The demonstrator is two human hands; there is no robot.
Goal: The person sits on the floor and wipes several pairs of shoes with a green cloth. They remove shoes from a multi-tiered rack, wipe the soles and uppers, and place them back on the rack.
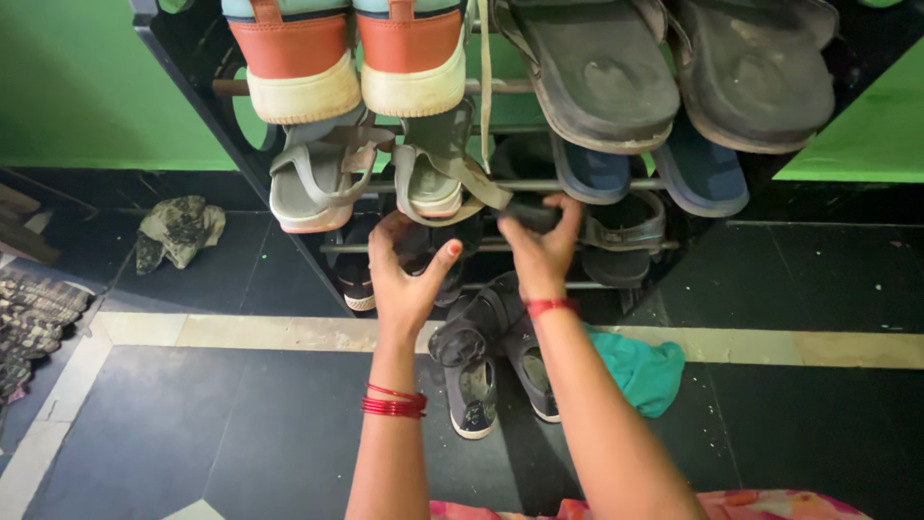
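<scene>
1. A black shoe rack (188, 58) with metal rails is standing against a green wall (67, 87), and it is carrying footwear on several tiers.
2. On the top tier, a pair of orange-and-white sneakers (356, 58) is sitting beside a pair of large dark sandals (674, 67), soles facing the camera.
3. On the next tier down, a pair of grey strapped sandals (385, 173) is hanging next to a pair of blue shoes (654, 173).
4. Lower in the rack, dark shoes are sitting in shadow, among them a black sandal with straps (626, 236); their details are hard to tell.
5. The right hand (541, 252) is reaching into the middle tier, its fingers (568, 214) pinching a dark shoe (527, 214) just below the grey strapped sandals; the thumb and fingers are closing over its edge.
6. The left hand (404, 279) is hovering just beside the right one, its fingers spread and slightly curled, at the rack's front near a dark shoe, though I cannot tell whether it is touching anything.
7. Both wrists are wearing red bangles (395, 403).
8. On the dark tiled floor (192, 433) below the hands, a pair of black shoes (481, 356) is lying in front of the rack, touching a teal cloth (645, 371).
9. A crumpled patterned cloth (178, 229) is lying well apart to the left.
</scene>
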